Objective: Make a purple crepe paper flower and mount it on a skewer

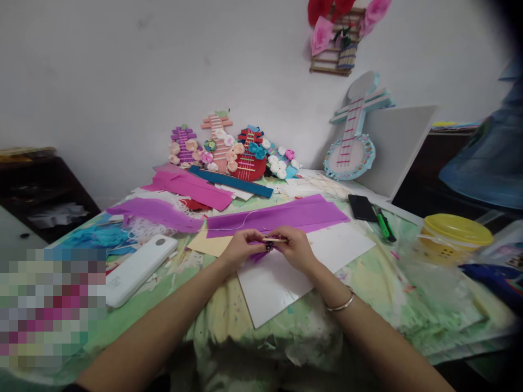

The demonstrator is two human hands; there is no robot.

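Note:
Over the white board (278, 296), my left hand (241, 249) and my right hand (296, 247) meet with their fingers closed. Between them lies a short thin wooden stick (274, 240), its ends at the fingertips of both hands. A small gathered piece of purple crepe paper (257, 257) shows just below the stick, partly hidden by my fingers. Just beyond my hands a long purple crepe paper strip (286, 215) stretches across the board's far edge, with a white thread (247, 218) curling over it. A beige sheet (206, 243) is beside my left hand.
Left are a white power bank (141, 270), blue crepe paper (96, 239) and tangled white string (149, 231). Right are a black phone (362, 208), a green cutter knife (384, 224) and a yellow-lidded tub (457, 231). Decorated model instruments (249, 163) line the wall.

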